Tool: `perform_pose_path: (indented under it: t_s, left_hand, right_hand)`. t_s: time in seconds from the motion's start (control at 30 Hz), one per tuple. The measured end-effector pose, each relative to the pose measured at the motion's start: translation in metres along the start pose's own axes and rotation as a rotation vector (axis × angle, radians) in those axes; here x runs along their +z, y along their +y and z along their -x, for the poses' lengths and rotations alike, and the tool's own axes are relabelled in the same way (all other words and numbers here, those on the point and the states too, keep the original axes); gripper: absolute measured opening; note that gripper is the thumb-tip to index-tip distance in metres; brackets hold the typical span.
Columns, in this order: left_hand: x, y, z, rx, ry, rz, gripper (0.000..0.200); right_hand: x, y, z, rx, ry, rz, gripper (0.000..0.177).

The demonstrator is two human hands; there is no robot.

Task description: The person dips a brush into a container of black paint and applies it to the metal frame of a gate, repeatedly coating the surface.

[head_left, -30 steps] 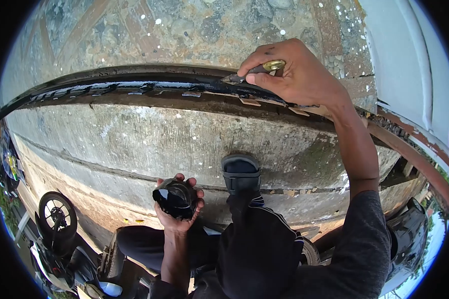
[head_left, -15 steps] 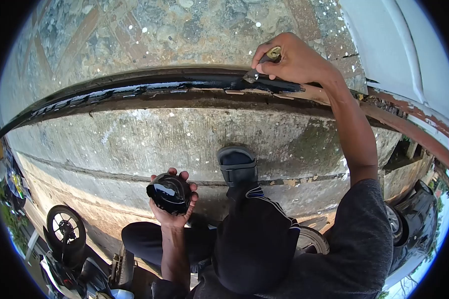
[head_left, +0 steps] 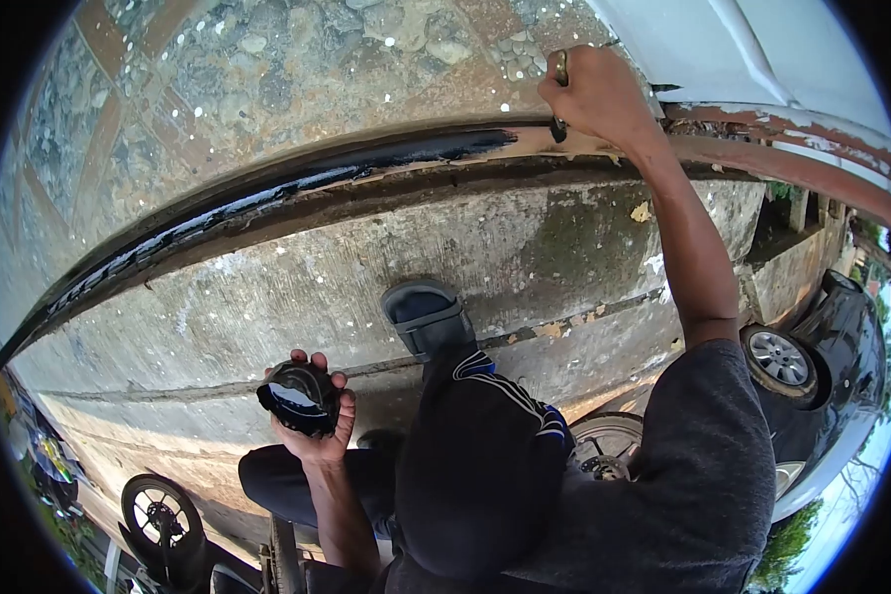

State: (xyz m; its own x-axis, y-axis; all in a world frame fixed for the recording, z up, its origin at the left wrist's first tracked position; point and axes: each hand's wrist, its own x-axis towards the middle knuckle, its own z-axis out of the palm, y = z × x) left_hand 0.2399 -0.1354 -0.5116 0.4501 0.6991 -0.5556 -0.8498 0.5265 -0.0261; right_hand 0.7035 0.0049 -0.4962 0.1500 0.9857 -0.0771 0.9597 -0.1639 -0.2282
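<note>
Wrapped around a small cup of black paint (head_left: pixel 299 398), my left hand (head_left: pixel 319 447) holds it low over the concrete, left of my foot. My right hand (head_left: pixel 602 94) grips a paintbrush (head_left: pixel 560 89) by its handle. Its dark bristles point down at the bare reddish-brown part of a long pipe-like rail (head_left: pixel 554 141). Left of the brush, the rail carries wet, glossy black paint (head_left: pixel 406 148) with a ragged end.
Stone paving (head_left: pixel 366 59) with white spots lies beyond the rail, and a white panel (head_left: pixel 703 49) stands at upper right. My sandalled foot (head_left: pixel 428 315) rests on the concrete ledge. A motorbike wheel (head_left: pixel 161 517) is at lower left, a dark car (head_left: pixel 841 356) at right.
My right hand and the brush have moved right and up, from the black-painted stretch to the bare part of the rail. The view has turned, and the cup sits slightly lower and further left.
</note>
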Motion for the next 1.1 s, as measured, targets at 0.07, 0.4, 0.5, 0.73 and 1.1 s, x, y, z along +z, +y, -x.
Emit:
perform_pose_path:
  t_s: [0.07, 0.4, 0.5, 0.73, 1.1]
  left_hand:
    - [0.0, -0.001, 0.0, -0.019, -0.001, -0.006, 0.051]
    - [-0.012, 0.001, 0.014, 0.007, -0.056, -0.024, 0.051]
    - [-0.018, 0.006, 0.02, 0.0, -0.075, -0.06, 0.05]
    - [-0.022, 0.008, 0.025, -0.009, -0.113, -0.086, 0.049]
    - [-0.032, 0.033, 0.029, 0.042, -0.037, -0.132, 0.052]
  right_hand:
    - [0.017, -0.026, -0.002, -0.159, -0.107, 0.049, 0.026]
    - [0.02, 0.03, 0.014, 0.308, -0.161, -0.528, 0.023]
    - [-0.005, 0.039, 0.027, 0.238, -0.087, -0.217, 0.028]
    - [0.031, -0.035, 0.009, -0.115, -0.101, -0.244, 0.023]
    - [-0.009, 0.006, 0.032, 0.19, -0.04, -0.328, 0.016]
